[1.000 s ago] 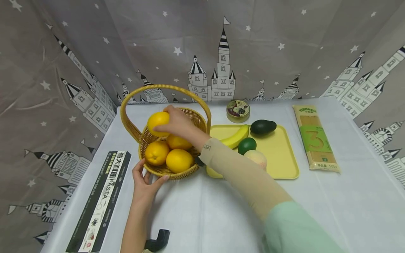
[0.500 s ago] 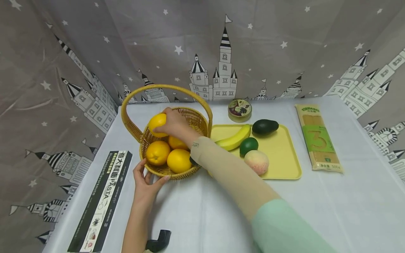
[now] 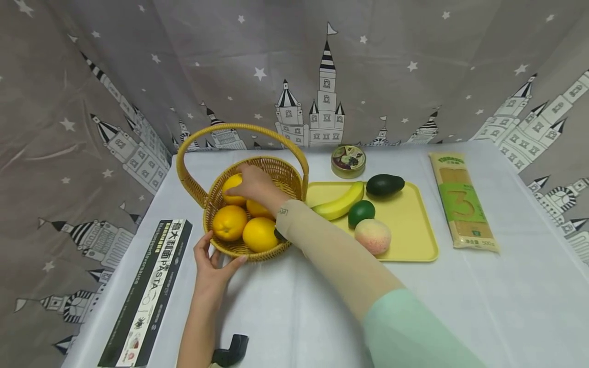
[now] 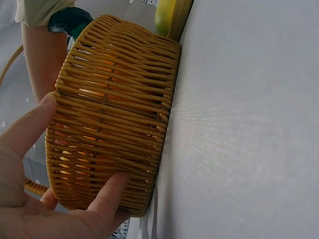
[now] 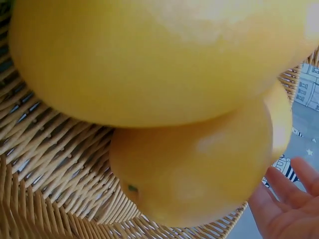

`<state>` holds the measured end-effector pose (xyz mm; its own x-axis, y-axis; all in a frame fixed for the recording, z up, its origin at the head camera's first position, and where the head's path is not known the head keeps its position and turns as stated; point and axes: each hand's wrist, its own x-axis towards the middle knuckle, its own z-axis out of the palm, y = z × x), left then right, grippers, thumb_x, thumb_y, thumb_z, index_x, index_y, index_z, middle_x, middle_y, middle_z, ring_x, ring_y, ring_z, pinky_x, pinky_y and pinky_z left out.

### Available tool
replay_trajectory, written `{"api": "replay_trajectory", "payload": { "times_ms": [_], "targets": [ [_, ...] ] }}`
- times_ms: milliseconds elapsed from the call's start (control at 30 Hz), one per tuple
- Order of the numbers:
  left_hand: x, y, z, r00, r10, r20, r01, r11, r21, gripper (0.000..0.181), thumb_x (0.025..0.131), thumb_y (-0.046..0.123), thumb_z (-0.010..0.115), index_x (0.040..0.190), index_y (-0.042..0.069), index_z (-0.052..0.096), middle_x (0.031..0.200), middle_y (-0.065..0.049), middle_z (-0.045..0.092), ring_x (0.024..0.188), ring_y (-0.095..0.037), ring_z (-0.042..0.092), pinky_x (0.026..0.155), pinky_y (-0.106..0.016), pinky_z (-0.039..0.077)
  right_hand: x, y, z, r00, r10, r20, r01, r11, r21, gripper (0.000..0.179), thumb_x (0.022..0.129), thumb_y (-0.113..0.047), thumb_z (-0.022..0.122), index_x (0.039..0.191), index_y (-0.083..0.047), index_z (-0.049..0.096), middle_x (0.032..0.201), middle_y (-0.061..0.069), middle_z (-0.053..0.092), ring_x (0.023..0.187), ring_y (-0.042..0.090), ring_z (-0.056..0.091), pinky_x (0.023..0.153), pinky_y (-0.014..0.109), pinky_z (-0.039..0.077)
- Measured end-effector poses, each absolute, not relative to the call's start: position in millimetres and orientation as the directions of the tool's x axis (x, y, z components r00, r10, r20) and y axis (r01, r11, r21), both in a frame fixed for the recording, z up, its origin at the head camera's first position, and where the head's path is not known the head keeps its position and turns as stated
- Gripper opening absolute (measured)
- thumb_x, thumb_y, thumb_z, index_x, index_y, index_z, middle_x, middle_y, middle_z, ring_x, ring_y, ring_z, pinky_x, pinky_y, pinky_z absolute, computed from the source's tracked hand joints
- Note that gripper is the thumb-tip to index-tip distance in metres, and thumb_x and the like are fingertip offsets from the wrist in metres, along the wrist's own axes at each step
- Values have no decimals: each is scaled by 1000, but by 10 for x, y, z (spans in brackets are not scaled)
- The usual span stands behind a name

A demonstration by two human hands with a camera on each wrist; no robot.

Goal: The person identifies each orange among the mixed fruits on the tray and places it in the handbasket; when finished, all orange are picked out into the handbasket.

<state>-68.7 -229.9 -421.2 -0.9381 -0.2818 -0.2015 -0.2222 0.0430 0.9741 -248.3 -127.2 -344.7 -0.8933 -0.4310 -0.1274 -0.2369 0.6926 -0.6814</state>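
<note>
A round wicker basket (image 3: pixel 287 176) with a tall looped handle (image 3: pixel 239 126) holds several oranges. My right hand (image 3: pixel 257 185) reaches over the basket's right side and grips an orange (image 3: pixel 232 190) at the back left inside it. Lower in the basket lie a navel-marked orange (image 3: pixel 229 224) and another orange (image 3: pixel 260 235). My left hand (image 3: pixel 212 268) holds the basket's near left side, its thumb (image 4: pixel 42 112) at the rim and a finger against the woven wall. In the right wrist view, oranges (image 5: pixel 194 174) fill most of the frame and hide the right hand.
Right of the basket, a yellow tray (image 3: pixel 409 232) bears a banana (image 3: pixel 340 203), an avocado (image 3: pixel 385 185), a dark green fruit (image 3: pixel 361 213) and a peach (image 3: pixel 373 236). A round tin (image 3: pixel 348 161) stands behind it. A pasta box (image 3: pixel 144 294) lies left, a noodle packet (image 3: pixel 463 202) right.
My right hand has lowered the orange from above the basket's back left down among the others. The left hand keeps its place on the basket.
</note>
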Motion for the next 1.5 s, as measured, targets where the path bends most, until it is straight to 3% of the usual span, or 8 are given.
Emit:
{"api": "replay_trajectory", "payload": {
  "times_ms": [300,500,767,1033,1200,1500],
  "targets": [
    [-697,-2329,-4219,-943,-278,-185,-202,36,979,94,82,-5,71,146,23,9,159,4,-8,144,-16,17,109,-34,34,-2340,-1187,-3285,-873,-480,-80,-278,627,-728,68,88,-41,69,144,-13,43,143,2,47,130,17,44,107,29,37],
    [-708,-2334,-4210,-944,-281,-172,-188,30,982,93,82,-6,70,146,22,9,159,3,-6,144,-17,17,109,-33,34,-2118,-1002,-3103,-838,-542,52,-428,596,-680,70,88,-47,66,147,-18,40,149,-3,40,134,14,38,111,31,32],
    [-707,-2368,-4200,-939,-297,-172,-186,21,982,94,82,-6,71,147,23,10,159,4,-6,144,-17,17,110,-33,32,-1724,-534,-2899,-816,-526,238,-537,538,-650,75,86,-53,66,148,-23,37,150,-9,37,137,8,31,113,31,27],
    [-695,-2400,-4179,-938,-300,-174,-187,17,982,94,84,-6,69,147,23,6,159,5,-10,145,-17,13,111,-31,30,-1455,-10,-2870,-828,-419,373,-546,448,-708,73,85,-44,71,147,-25,38,151,-8,36,137,9,32,111,38,33],
    [-701,-2413,-4167,-935,-306,-181,-196,18,980,93,84,-7,68,148,23,6,159,5,-10,145,-16,14,112,-31,29,-1376,343,-2915,-842,-316,438,-538,421,-730,76,83,-35,76,147,-21,38,152,-6,34,136,11,33,106,34,39],
    [-715,-2439,-4132,-932,-306,-197,-229,71,971,96,84,-3,71,149,24,5,159,4,-11,145,-17,12,114,-36,26,-1269,991,-3040,-882,-127,454,-457,471,-754,78,83,-21,78,149,-21,36,151,-3,35,135,16,35,108,37,37]
  ]
}}
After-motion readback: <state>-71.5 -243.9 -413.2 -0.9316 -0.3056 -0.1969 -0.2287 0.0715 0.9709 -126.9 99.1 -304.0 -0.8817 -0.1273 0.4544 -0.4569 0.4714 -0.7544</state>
